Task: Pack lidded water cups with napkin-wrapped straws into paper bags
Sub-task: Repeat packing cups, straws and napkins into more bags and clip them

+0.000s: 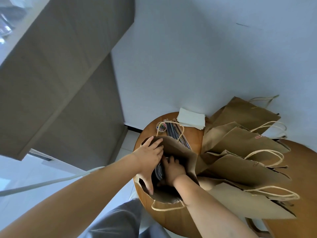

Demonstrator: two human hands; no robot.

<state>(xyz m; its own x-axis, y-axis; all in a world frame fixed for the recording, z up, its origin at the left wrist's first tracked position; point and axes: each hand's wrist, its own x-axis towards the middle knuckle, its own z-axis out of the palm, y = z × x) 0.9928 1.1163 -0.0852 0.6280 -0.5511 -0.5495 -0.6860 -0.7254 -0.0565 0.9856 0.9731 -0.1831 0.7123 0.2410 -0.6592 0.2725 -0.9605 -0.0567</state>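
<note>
Head view: left hand (151, 158) spreads open on the bag (181, 152) rim at 10 o'clock, right hand (173, 170) reaches inside toward the dark cup lid (158, 170) just at its 9 o'clock, its grip hidden, cannot tell; bag upright on desk (173, 219).

Home room: wooden table (171, 219), cupboard (60, 74).

Inside the open paper bag (178, 152) the right hand (173, 170) sits in shadow — its fingers (169, 161) half hidden, whatever they touch too dark to identify. The worktop (171, 219) runs off the bottom edge.
</note>
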